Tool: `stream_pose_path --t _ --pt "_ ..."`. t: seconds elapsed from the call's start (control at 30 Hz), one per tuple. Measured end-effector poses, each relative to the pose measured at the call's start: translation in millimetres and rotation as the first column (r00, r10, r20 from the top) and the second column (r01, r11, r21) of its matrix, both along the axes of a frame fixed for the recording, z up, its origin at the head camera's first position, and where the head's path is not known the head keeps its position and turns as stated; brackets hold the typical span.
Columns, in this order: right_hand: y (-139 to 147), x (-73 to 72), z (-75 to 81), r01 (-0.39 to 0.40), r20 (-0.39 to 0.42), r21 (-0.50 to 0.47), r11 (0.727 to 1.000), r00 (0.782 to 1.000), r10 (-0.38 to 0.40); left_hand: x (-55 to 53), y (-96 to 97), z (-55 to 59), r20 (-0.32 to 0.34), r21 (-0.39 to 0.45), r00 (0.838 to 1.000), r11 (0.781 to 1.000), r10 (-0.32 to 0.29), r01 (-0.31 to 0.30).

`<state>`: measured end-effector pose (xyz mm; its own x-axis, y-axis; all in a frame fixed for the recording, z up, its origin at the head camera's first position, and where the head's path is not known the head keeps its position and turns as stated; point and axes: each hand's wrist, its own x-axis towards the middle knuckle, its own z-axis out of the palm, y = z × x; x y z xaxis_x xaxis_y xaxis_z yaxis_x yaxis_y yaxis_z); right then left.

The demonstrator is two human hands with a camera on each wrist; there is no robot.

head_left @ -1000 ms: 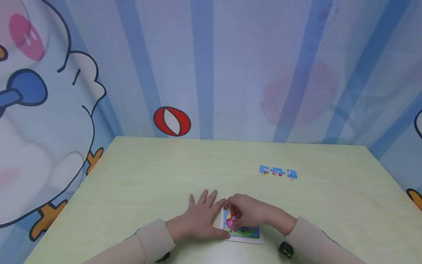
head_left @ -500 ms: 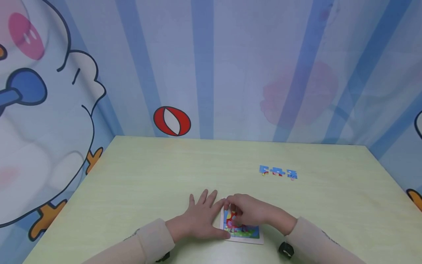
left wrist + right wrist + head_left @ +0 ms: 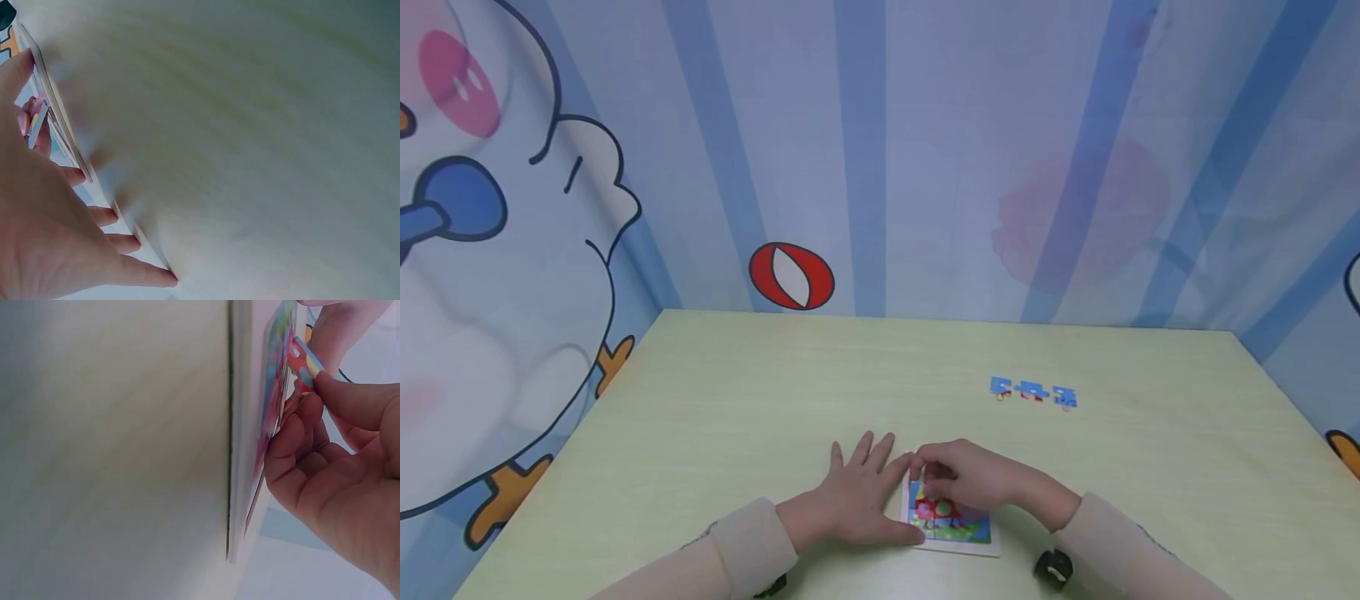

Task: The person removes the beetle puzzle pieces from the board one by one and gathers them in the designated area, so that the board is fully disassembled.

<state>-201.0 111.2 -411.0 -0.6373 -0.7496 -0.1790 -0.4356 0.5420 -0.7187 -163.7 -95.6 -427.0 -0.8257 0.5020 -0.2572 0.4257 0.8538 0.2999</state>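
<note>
A puzzle board (image 3: 957, 548) with a white border lies flat near the front of the table, its colourful picture partly filled in. My left hand (image 3: 863, 498) is spread beside its left edge, with thumb and index finger touching the border. Over the upper part of the board, my right hand (image 3: 973, 475) pinches a puzzle piece (image 3: 306, 365) between thumb and fingers. In the right wrist view the piece is tilted up from the board and shows red, yellow and blue. Its thin edge shows in the left wrist view. The right hand hides the board's upper right part.
Three loose blue puzzle pieces (image 3: 1032, 390) lie in a row farther back on the right of the pale table (image 3: 760, 375). A printed curtain (image 3: 925, 167) stands behind the table's back edge. A black wrist device (image 3: 1054, 568) sits under the right sleeve.
My right thumb has shifted upward, and the right hand has moved slightly. More of the board's red figures now show below it. The left hand has stayed in place.
</note>
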Motion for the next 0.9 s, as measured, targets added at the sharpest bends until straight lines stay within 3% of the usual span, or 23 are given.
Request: stream_pose_path --t 0.3,0.53,0.9 --pt "0 -0.1 2.4 0.013 0.014 0.0 1.0 1.0 -0.013 0.0 -0.2 -0.8 0.0 0.001 1.0 1.0 0.009 -0.009" --pt "12 -6.1 11.0 0.011 -0.012 -0.064 0.998 1.0 -0.012 1.0 1.3 0.0 -0.012 -0.01 1.0 1.0 0.006 -0.006" --pt "48 -23.5 27.1 0.111 -0.109 -0.09 0.99 0.987 -0.121 0.9 2.8 -0.2 -0.018 -0.017 1.0 1.0 0.01 -0.01"
